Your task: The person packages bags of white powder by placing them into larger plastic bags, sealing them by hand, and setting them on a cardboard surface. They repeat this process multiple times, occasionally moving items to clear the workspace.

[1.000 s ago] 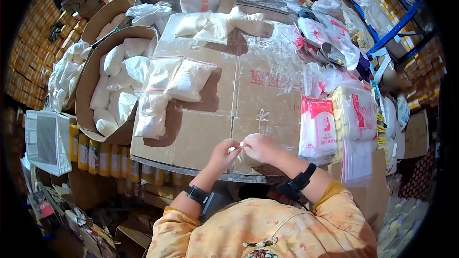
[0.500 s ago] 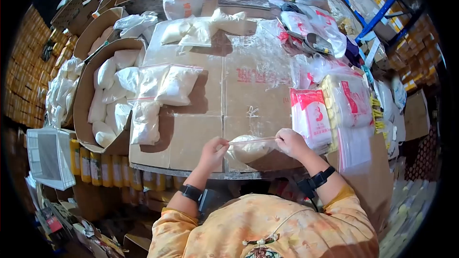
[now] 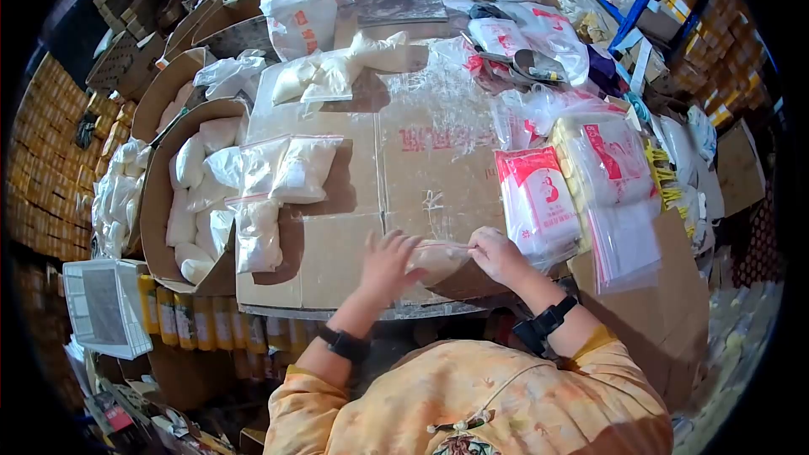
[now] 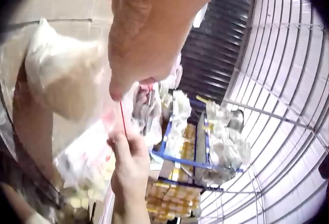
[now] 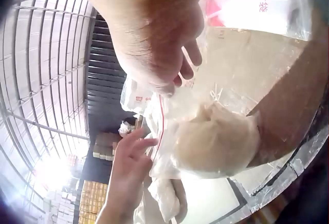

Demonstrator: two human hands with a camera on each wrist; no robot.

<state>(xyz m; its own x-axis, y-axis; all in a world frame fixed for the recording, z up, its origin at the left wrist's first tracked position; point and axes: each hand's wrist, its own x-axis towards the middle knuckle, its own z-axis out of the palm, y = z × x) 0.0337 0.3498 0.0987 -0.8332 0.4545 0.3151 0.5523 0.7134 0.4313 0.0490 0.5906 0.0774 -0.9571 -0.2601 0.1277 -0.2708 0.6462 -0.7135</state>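
A clear zip bag of pale powder (image 3: 440, 263) lies near the front edge of the cardboard-covered table (image 3: 337, 240); its red zip line runs along the top. My right hand (image 3: 499, 256) pinches the right end of that zip line. At the bag's left end is my left hand (image 3: 389, 264), its fingers spread and extended. In the right wrist view the bag (image 5: 216, 142) looks rounded and full, with my left hand (image 5: 128, 170) beside the zip line. The left wrist view shows my right hand (image 4: 131, 170) pinching the red line.
Several filled bags (image 3: 303, 170) lie at the left of the table, beside a large carton (image 3: 153, 202) of similar bags. More filled bags (image 3: 333, 76) are at the back. Red-and-white packages (image 3: 539, 206) and clear empty bags (image 3: 624, 244) sit at the right.
Both hands moved apart from the centre, showing the stretched zip line and the bag below. Since then my left hand has opened its fingers, and the right has shifted slightly left in view.
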